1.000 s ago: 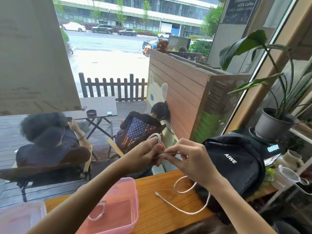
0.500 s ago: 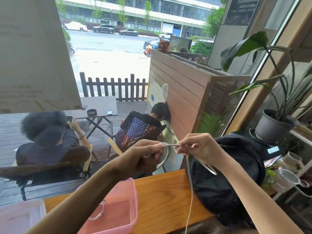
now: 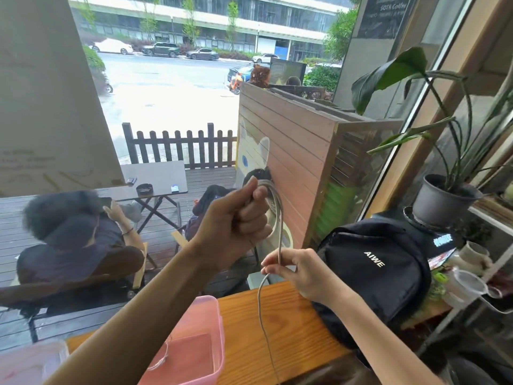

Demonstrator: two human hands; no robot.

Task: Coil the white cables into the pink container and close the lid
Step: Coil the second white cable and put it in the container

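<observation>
My left hand (image 3: 238, 220) is raised above the table, shut on a coil of white cable (image 3: 278, 215) that loops over its fingers. From the coil the cable drops straight down into my right hand (image 3: 299, 269), which pinches it just above the table edge; the loose tail hangs on down past the front edge. The open pink container (image 3: 213, 323) stands on the wooden table (image 3: 294, 318) below my left forearm, with another coiled white cable (image 3: 163, 357) lying inside. The translucent pink lid (image 3: 30, 362) lies at the far left.
A black backpack (image 3: 372, 268) sits on the table's right end, close to my right hand. A potted plant (image 3: 444, 201) and cups (image 3: 472, 257) stand on a shelf to the right. Beyond the window, people sit at an outdoor table.
My left hand has risen with the coil. My right hand has slid down along the cable from beside the left hand to just above the table, pulling the strand straight.
</observation>
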